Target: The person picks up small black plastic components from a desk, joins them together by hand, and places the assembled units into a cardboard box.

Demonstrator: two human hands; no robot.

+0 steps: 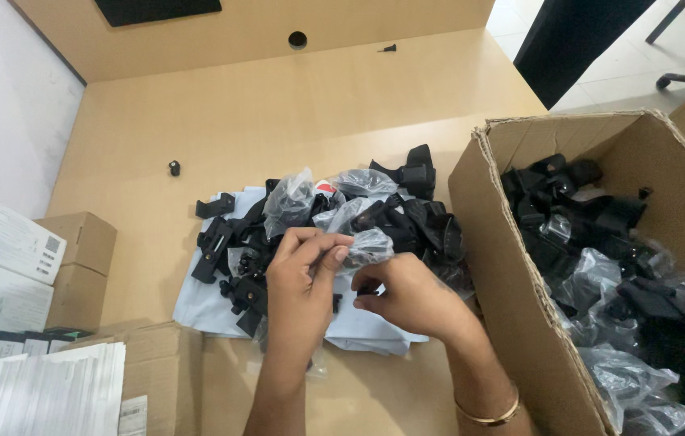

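Far left, white boxes (4, 258) and small brown cartons (80, 266) sat closed, contents unseen. At centre the left hand (302, 274) pinched a small clear plastic bag (367, 246) shut-fingered while the right hand (407, 295) curled closed on a black part (365, 289) under it, above the bagged black clips (334, 218) heaped on the pale sheet (213, 311) on the surface (262, 105); likely unbagging, needing the bag pulled clear. Right, the open cardboard box (496, 266) held more black parts and clear bags.

Bare forearms, no sleeves — thin gold bangle (488, 417) on the right wrist
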